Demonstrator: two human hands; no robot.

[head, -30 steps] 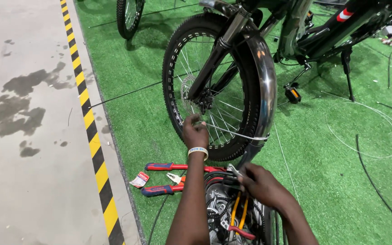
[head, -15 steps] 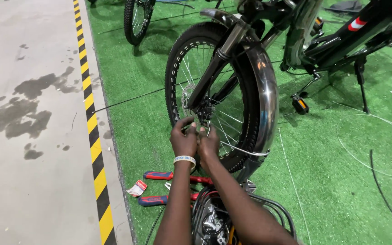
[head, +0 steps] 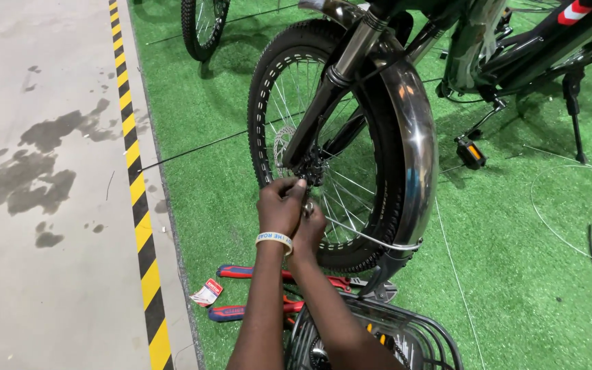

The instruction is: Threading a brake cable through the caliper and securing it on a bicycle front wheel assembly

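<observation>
Both forearms stretched forward from bottom of view, close together, nearly parallel. Left hand [head: 281, 204] above, fingers curled inward, thumb side up, knuckles toward viewer; pale wristband [head: 274, 238] circling left wrist. Right hand [head: 310, 229] tucked just beneath and beside left, touching it, fingers bent and mostly hidden behind left hand. Both wrists straight. Fingertip grip itself too obscured to tell.

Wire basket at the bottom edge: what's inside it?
Inside the wire basket, only dark items and a bit of orange show through the mesh; too unclear to name. The right forearm covers much of it, and the frame cuts off the rest.
</observation>
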